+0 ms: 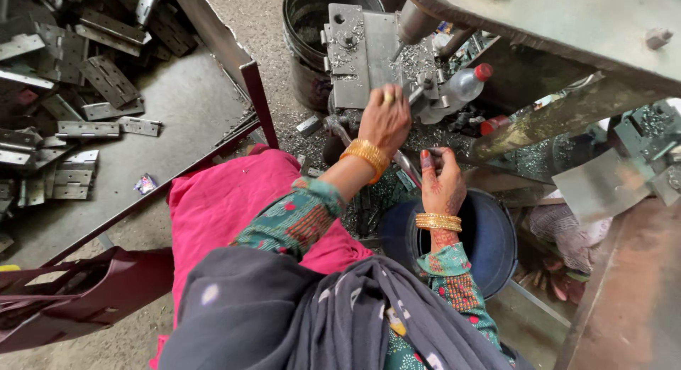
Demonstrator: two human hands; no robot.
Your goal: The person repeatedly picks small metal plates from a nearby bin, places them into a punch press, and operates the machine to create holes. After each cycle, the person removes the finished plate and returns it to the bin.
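My left hand (385, 119) presses a small metal piece (417, 93) on the grey jig plate (362, 54). My right hand (441, 180) is closed around a thin lever (464, 156) beside it, above the blue bucket (496, 242).

hinge plates (71, 93) piled far left, bucket (489, 235) under right hand (443, 182)

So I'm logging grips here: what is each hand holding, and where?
Left hand rests on a metal piece at the drill jig; right hand grips a dark handle's end.
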